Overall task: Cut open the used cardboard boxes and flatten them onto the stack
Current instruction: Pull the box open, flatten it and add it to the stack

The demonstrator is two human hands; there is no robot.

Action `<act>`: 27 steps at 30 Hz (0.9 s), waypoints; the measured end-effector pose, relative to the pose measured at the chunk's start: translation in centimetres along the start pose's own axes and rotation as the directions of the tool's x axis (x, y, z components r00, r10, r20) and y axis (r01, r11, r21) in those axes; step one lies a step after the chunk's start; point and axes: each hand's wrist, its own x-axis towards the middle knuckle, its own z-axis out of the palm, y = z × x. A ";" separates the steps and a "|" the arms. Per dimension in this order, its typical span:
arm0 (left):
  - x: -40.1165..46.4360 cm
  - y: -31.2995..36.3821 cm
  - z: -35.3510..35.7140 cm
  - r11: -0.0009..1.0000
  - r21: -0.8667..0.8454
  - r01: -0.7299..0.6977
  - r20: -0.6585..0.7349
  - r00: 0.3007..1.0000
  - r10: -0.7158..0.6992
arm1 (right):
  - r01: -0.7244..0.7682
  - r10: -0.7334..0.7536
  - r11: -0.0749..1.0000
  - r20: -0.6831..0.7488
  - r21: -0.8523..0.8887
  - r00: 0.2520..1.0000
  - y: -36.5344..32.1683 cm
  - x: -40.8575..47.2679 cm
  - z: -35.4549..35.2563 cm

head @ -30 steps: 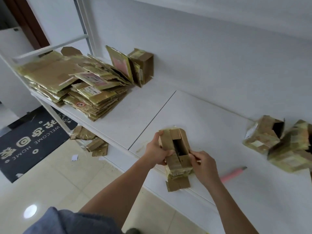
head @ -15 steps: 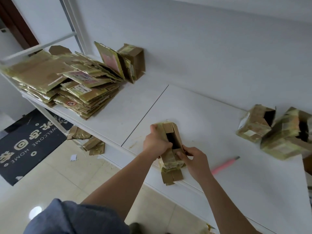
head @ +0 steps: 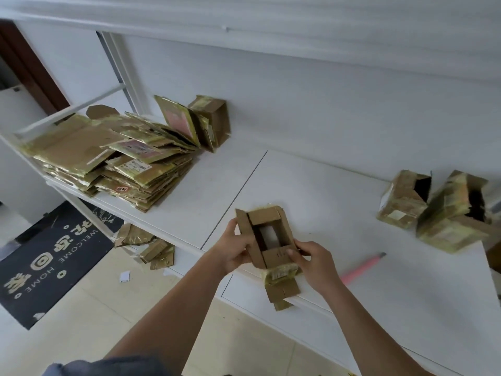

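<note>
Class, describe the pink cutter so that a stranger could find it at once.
Start at the white table. Right of the person's right hand, the cutter lies flat, apart from the boxes. It is the only pink, slim thing among brown cardboard.

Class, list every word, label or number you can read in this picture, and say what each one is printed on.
"WELCOME HOME", beside large decorative characters: on the black doormat.
Shipping labels on the stack of flattened boxes: barcodes and print too small to read.
Label on the uncut box: blurred, unreadable.
Held box: faint marks, illegible.
</note>
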 end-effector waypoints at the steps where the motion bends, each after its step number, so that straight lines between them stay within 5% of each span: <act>1: -0.2 -0.1 -0.4 1.000 -0.031 0.000 0.009 1.000 0.000 | 0.003 -0.003 1.000 0.002 -0.009 1.000 -0.1 -0.1 0.0; 4: -0.5 0.1 -0.6 0.997 -0.069 -0.016 0.025 1.000 0.018 | -0.005 0.003 0.996 -0.023 -0.084 1.000 -0.6 0.0 -0.2; 9: -0.4 1.9 1.2 0.965 -0.211 -0.153 -0.037 0.988 0.149 | -0.220 0.196 0.971 -0.212 -0.096 0.958 -3.2 0.7 -1.4; 14: -1.1 2.2 3.6 0.943 -0.213 -0.254 0.048 0.962 0.270 | -0.265 0.400 0.816 -0.171 0.513 0.900 -6.6 0.8 -1.9; 18: -1.3 1.4 3.9 0.944 -0.219 -0.246 0.088 0.959 0.270 | -0.156 0.341 0.790 -0.214 0.593 0.915 -7.0 1.3 -1.9; 22: -0.5 1.2 2.9 0.951 -0.115 -0.287 -0.070 0.957 0.280 | -0.046 0.166 0.902 -0.247 0.430 0.955 -6.4 0.9 -2.0; 27: 0.5 0.8 0.6 0.900 0.362 -0.244 -0.254 0.903 0.347 | 0.022 0.024 0.964 -0.167 0.265 0.986 -5.3 0.3 -1.6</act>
